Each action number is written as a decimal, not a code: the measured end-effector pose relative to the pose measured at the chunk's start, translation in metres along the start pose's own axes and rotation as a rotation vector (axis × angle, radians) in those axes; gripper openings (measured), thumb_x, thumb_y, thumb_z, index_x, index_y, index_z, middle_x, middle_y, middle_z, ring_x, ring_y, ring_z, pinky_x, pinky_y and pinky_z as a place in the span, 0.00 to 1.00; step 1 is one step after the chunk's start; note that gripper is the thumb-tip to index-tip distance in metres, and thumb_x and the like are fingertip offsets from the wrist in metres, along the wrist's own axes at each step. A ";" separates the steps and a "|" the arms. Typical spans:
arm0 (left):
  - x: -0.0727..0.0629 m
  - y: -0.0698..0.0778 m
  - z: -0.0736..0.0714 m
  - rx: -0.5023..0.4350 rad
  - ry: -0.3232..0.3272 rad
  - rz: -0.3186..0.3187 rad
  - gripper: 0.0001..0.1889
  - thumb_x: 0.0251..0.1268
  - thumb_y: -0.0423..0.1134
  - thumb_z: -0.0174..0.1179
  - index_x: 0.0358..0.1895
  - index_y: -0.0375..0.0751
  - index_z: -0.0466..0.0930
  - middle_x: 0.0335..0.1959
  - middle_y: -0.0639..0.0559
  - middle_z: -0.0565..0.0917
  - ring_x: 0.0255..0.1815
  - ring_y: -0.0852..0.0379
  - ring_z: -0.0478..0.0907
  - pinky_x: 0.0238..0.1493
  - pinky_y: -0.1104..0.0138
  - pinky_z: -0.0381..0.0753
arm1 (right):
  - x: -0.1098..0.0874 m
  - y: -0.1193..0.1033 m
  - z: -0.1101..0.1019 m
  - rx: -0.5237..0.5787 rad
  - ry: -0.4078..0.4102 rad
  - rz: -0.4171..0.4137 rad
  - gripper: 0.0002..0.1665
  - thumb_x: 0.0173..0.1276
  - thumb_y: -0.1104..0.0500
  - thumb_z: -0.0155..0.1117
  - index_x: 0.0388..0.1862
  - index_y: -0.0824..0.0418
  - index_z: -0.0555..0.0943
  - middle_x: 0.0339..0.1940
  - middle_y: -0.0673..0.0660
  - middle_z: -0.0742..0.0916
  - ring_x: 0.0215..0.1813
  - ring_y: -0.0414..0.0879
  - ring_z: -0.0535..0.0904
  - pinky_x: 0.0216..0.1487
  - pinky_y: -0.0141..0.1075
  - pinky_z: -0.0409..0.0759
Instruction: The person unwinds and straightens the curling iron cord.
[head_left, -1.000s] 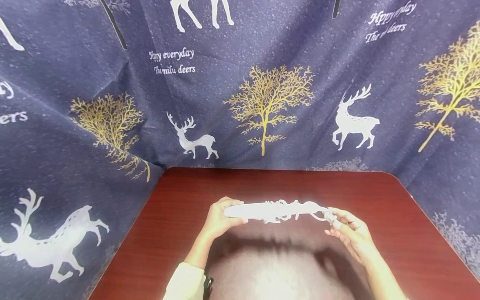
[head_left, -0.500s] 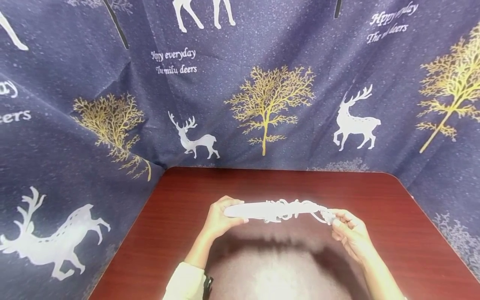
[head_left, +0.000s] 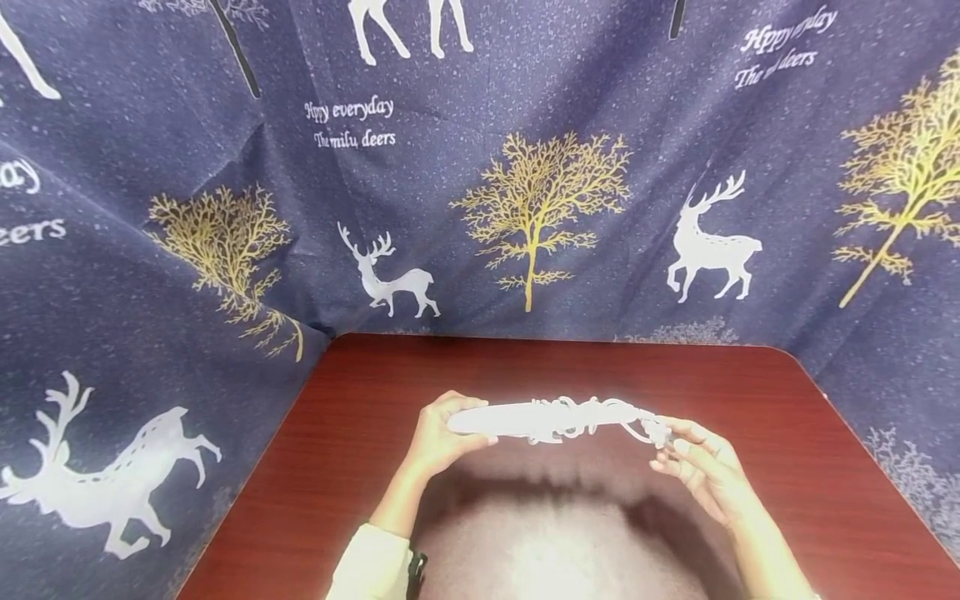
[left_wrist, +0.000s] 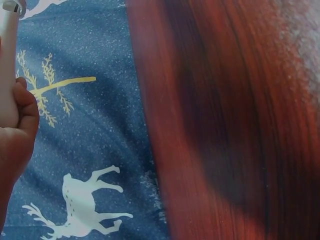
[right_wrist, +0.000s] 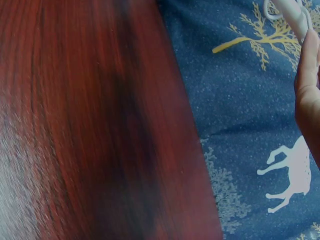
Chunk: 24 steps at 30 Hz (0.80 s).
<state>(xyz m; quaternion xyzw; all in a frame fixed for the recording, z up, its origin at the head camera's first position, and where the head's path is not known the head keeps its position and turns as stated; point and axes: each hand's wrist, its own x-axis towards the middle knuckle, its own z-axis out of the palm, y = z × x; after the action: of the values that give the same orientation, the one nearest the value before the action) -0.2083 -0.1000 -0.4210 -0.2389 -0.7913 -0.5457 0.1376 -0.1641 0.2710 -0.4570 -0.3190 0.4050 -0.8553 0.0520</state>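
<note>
A long, slim white appliance (head_left: 498, 421), washed out by glare, is held level above the table. White cord (head_left: 566, 419) is wound in loops round its right half. My left hand (head_left: 435, 433) grips the plain rounded left end, thumb below and fingers above; the left wrist view shows this hand (left_wrist: 25, 112) wrapped round the smooth white body (left_wrist: 8, 75). At the other end my right hand (head_left: 708, 471) pinches the small plug-like cord end (head_left: 657, 433) between thumb and fingers. Only part of the right hand (right_wrist: 309, 85) shows at the right wrist view's edge.
The reddish-brown wooden table (head_left: 360, 375) has rounded far corners, and a bright glare patch (head_left: 551, 567) lies on its near part. A dark blue cloth (head_left: 465, 200) with deer and trees hangs behind and at the sides. A dark band (head_left: 417, 573) circles the left wrist.
My right fingers shift a little on the cord end, drawing back slightly and then reaching forward again. The left hand and the white appliance stay nearly still.
</note>
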 end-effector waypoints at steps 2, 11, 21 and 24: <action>0.000 0.000 0.000 0.007 0.003 0.013 0.23 0.32 0.28 0.77 0.40 0.32 0.84 0.34 0.48 0.81 0.33 0.55 0.77 0.35 0.65 0.75 | -0.001 -0.002 -0.001 -0.003 -0.009 0.009 0.26 0.68 0.80 0.31 0.58 0.73 0.71 0.47 0.61 0.82 0.42 0.48 0.80 0.46 0.42 0.78; 0.002 0.007 0.002 -0.023 0.000 0.050 0.23 0.30 0.26 0.77 0.40 0.31 0.83 0.33 0.47 0.81 0.32 0.56 0.76 0.34 0.67 0.75 | -0.002 0.000 0.004 -0.155 0.198 -0.055 0.19 0.68 0.79 0.40 0.46 0.71 0.78 0.35 0.57 0.85 0.29 0.41 0.79 0.29 0.33 0.80; 0.002 -0.025 0.006 -0.020 0.012 0.045 0.24 0.30 0.31 0.79 0.41 0.38 0.85 0.34 0.52 0.81 0.33 0.55 0.77 0.35 0.66 0.75 | -0.023 0.034 -0.075 -0.499 0.277 -0.114 0.13 0.67 0.75 0.50 0.49 0.75 0.75 0.32 0.59 0.81 0.22 0.43 0.73 0.19 0.35 0.76; 0.002 -0.034 0.006 -0.016 0.012 0.023 0.25 0.30 0.35 0.80 0.41 0.43 0.85 0.34 0.58 0.81 0.34 0.58 0.77 0.35 0.66 0.75 | -0.016 0.023 -0.055 -0.434 0.190 -0.092 0.14 0.69 0.74 0.48 0.52 0.75 0.74 0.33 0.59 0.81 0.27 0.43 0.75 0.24 0.36 0.78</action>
<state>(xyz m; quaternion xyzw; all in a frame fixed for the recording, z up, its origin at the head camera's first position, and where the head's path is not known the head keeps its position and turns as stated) -0.2274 -0.1034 -0.4496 -0.2459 -0.7832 -0.5519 0.1468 -0.1882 0.2978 -0.5073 -0.2588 0.5675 -0.7758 -0.0952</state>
